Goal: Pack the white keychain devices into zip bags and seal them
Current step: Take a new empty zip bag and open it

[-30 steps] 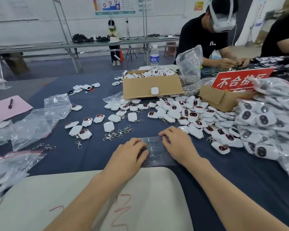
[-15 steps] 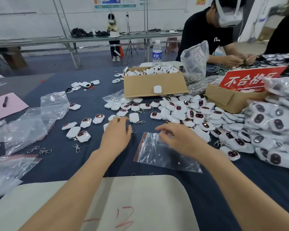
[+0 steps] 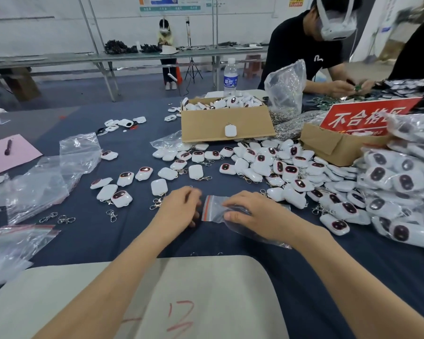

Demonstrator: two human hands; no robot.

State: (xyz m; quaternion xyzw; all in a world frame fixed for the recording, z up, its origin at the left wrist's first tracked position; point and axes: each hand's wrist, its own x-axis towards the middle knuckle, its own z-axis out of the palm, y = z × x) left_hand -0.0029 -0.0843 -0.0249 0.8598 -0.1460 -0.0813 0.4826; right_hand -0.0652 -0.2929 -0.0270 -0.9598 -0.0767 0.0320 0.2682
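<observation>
Left hand back from loose keychain devices ahead, now curled at red-striped mouth of zip bag; whether it holds device, cannot tell. Right hand pinches bag, which lies between hands. Insertion likely next; seal pending.

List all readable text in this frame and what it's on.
"不合格区", last character partly hidden: red sign in the cardboard box.
"13", loosely handwritten in red: beige board.
Too blurred to read: water bottle label, wall poster.
</observation>
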